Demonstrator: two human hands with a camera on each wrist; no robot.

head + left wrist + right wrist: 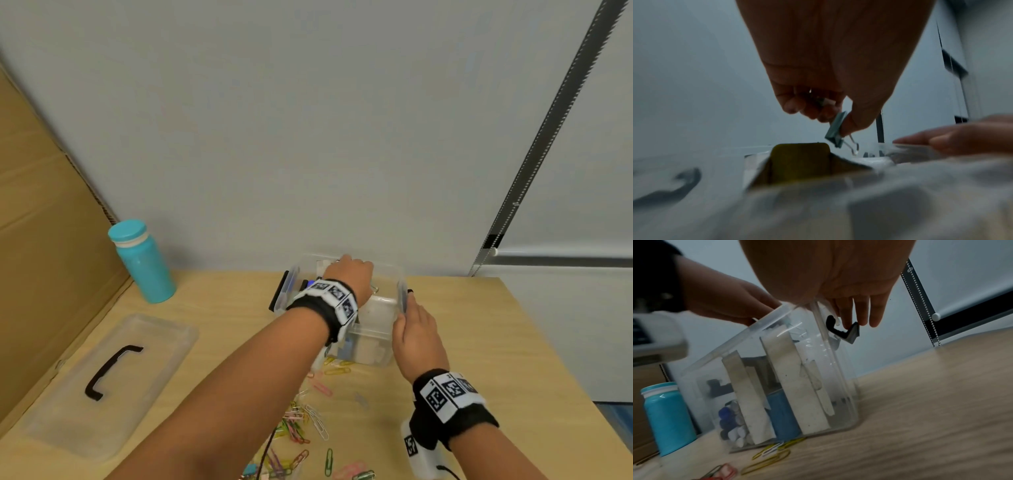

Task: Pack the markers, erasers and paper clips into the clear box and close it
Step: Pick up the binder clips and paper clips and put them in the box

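Note:
The clear box (376, 329) stands open at the back of the wooden table. My left hand (356, 270) hovers over its opening and pinches a grey-green binder clip (835, 129) between thumb and fingers, the wire handles hanging down. My right hand (409, 308) lies with straight fingers against the box's right wall, its fingertips (873, 321) by the black latch (844, 332). Through the box wall (838, 386) I see white erasers (793, 378) standing on end, a blue block (783, 415) and markers (729, 421). Several coloured paper clips (308, 421) lie loose in front of the box.
The clear lid (154, 359) with a black handle (109, 371) lies flat at the left. A teal bottle (142, 263) stands behind it, beside a cardboard panel (44, 240). A grey wall (308, 137) rises right behind the box.

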